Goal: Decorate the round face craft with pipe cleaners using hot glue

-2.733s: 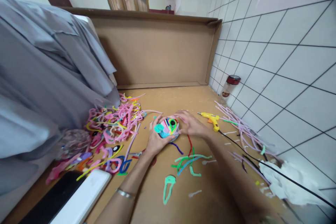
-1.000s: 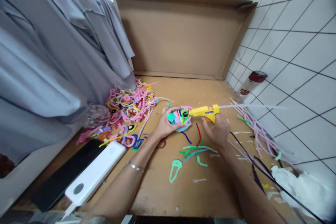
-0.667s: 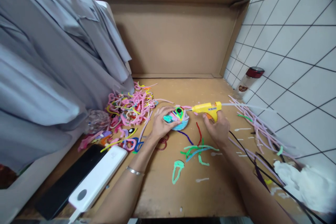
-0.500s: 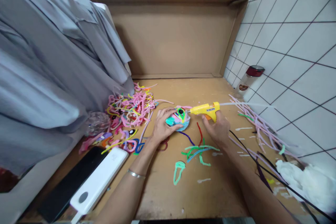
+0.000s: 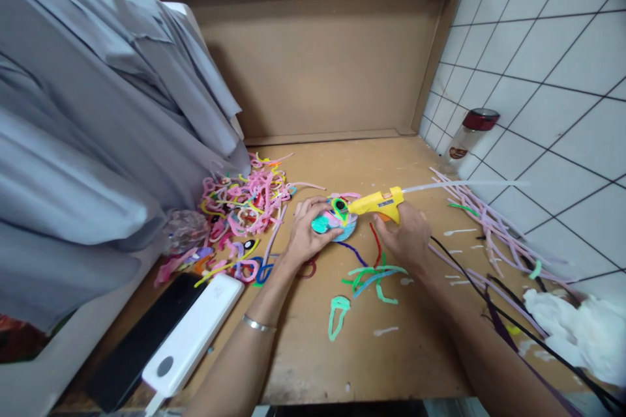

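A small round craft piece [image 5: 345, 227] in light blue, teal, green and pink, with a black eye-like spot, lies at the middle of the table. My left hand [image 5: 309, 229] holds it from the left, thumb along the lower edge. My right hand [image 5: 407, 234] is closed around the handle of a yellow glue gun [image 5: 375, 202]. The gun points left, its tip at the piece's upper right beside the black spot. A long clear glue stick [image 5: 460, 185] sticks out of its back. Green, blue and red fuzzy stems [image 5: 375, 275] lie just below.
Pink and yellow stems [image 5: 259, 199] are heaped at the left, above a white power bank [image 5: 193, 332] and a black slab [image 5: 147, 342]. At the right are lilac stems [image 5: 484, 221], a jar [image 5: 467, 140], black cables and white wadding [image 5: 577, 332]. Cardboard [image 5: 323, 65] stands behind.
The view has shifted slightly. The glue gun's tip has moved a little closer in over the piece, and its back end is tilted up more. Both hands keep their holds.
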The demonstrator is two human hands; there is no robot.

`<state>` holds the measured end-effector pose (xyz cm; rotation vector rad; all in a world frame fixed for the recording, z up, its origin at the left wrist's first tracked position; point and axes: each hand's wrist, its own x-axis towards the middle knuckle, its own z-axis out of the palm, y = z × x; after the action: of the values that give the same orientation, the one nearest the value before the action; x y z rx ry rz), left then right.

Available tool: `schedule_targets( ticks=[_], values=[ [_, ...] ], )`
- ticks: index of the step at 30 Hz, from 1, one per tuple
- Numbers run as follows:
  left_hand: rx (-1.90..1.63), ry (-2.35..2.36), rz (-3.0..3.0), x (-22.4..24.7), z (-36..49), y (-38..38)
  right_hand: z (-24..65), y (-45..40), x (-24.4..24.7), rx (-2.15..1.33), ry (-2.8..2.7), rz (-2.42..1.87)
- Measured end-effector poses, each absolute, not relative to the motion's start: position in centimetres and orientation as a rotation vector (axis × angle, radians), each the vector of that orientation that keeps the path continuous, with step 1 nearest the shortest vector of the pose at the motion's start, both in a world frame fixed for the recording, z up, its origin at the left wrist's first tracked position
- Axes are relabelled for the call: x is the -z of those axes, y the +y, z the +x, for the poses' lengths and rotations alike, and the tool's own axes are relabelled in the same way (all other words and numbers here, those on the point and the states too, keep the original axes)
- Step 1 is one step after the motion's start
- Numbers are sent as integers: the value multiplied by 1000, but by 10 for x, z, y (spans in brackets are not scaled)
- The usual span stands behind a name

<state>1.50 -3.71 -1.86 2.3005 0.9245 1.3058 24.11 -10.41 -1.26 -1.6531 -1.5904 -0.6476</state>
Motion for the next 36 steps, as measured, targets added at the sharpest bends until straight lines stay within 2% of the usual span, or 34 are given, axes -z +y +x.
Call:
schedule_targets(
  ticks=[16, 36],
  values=[
    [-1287, 928, 2317, 21, 17, -36, 235, -110, 6, 781, -1685, -1623],
    [-1289, 949, 2307, 20, 18, -38, 234, -111, 9, 748, -1687, -1592]
  ],
)
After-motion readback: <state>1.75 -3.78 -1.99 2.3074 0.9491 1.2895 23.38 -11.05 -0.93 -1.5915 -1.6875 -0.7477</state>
